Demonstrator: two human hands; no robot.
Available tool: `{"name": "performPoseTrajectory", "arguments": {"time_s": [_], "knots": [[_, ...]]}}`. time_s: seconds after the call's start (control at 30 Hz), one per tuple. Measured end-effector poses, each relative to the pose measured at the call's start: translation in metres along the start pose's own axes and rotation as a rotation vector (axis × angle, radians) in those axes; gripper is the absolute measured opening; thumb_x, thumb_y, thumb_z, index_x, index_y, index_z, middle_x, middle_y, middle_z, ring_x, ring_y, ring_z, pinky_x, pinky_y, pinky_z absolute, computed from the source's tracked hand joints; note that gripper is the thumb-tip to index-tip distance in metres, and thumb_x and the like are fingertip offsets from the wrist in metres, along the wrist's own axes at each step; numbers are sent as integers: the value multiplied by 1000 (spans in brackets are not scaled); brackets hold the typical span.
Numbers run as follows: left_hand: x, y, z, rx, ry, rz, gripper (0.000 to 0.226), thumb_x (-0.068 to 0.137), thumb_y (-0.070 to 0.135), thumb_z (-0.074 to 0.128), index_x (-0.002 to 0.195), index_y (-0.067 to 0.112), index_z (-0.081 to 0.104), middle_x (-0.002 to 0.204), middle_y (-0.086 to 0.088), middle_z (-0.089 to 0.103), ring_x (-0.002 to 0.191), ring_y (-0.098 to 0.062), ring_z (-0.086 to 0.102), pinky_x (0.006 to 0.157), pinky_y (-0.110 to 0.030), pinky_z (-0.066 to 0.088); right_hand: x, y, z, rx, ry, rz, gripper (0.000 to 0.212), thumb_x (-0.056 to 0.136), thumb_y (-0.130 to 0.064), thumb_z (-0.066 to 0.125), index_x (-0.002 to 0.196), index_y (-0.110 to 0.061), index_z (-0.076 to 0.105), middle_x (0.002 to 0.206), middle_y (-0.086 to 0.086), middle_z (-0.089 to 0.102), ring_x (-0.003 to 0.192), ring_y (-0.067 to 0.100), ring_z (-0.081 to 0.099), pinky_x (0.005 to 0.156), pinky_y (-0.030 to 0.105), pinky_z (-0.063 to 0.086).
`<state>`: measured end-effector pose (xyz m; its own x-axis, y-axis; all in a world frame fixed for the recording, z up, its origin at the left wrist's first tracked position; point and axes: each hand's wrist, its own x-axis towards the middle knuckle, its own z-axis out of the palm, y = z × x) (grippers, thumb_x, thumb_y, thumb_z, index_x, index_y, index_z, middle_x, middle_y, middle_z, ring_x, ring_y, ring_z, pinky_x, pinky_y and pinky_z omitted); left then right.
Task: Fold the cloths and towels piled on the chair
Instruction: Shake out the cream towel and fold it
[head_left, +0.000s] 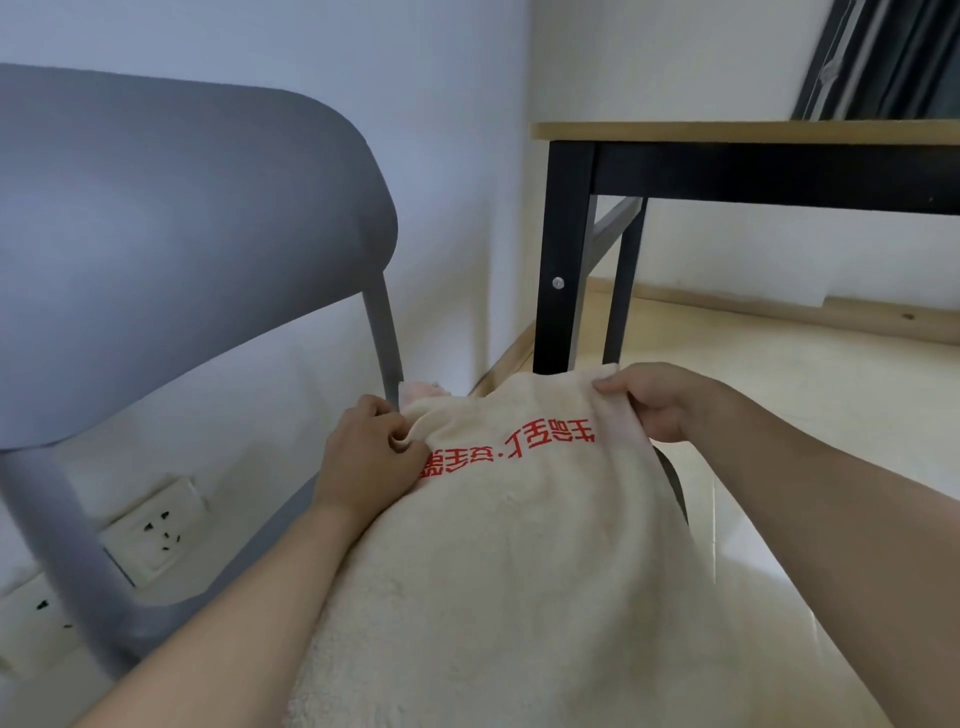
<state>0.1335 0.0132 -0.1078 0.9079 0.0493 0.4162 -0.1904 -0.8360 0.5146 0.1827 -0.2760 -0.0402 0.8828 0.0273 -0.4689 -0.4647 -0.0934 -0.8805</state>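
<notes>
1. The cream terry-cloth towel (519, 545) with a line of red embroidered characters lies spread over the seat of the grey plastic chair (171, 249), reaching from the far edge of the seat down to the bottom of the view
2. The red characters run across the far part of the towel, between the two hands, and read upside down from the head view
3. The left hand (366, 462) sits on the towel's far left corner, fingers curled, bunching a small fold of the cloth against the thumb
4. The right hand (660, 402) holds the far right corner, with the thumb on top and the fingers curled beneath, pinching the edge so that it is lifted a little
5. A bit of pale pink cloth (423, 389) peeps out past the towel's far edge, near the chair's back post
6. Right of the chair stands a table with a light wooden top (743, 130) and a black metal frame, its nearer leg just beyond the right hand
7. Two white wall sockets (156, 530) show low on the white wall, seen through the gap beneath the chair's backrest
8. The floor is pale, with a wooden skirting along the wall
</notes>
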Motion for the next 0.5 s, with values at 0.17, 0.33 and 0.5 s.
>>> {"name": "performPoseTrajectory", "arguments": {"time_s": [0.17, 0.33, 0.5], "knots": [[-1, 9, -7, 171, -81, 28, 42, 73, 48, 41, 80, 23, 74, 96, 7, 61, 85, -11, 45, 78, -29, 29, -14, -3, -1, 29, 136, -103, 22, 94, -8, 56, 114, -1, 56, 105, 17, 66, 91, 34, 66, 68, 46, 55], [-9, 32, -57, -181, -71, -171, 42, 73, 38, 51, 58, -1, 55, 83, -12, 62, 66, -27, 53, 60, -40, 41, -69, -13, 0, -69, 319, -380, 20, 95, -19, 57, 109, -8, 64, 102, 9, 66, 93, 28, 63, 78, 40, 54], [-33, 84, -147, 16, -143, 47, 31, 80, 22, 61, 54, 7, 53, 78, -3, 55, 57, -17, 47, 52, -29, 35, -154, -35, 2, -126, 421, -628, 12, 96, -16, 53, 99, -23, 62, 96, 2, 64, 92, 23, 62, 76, 37, 56]]}}
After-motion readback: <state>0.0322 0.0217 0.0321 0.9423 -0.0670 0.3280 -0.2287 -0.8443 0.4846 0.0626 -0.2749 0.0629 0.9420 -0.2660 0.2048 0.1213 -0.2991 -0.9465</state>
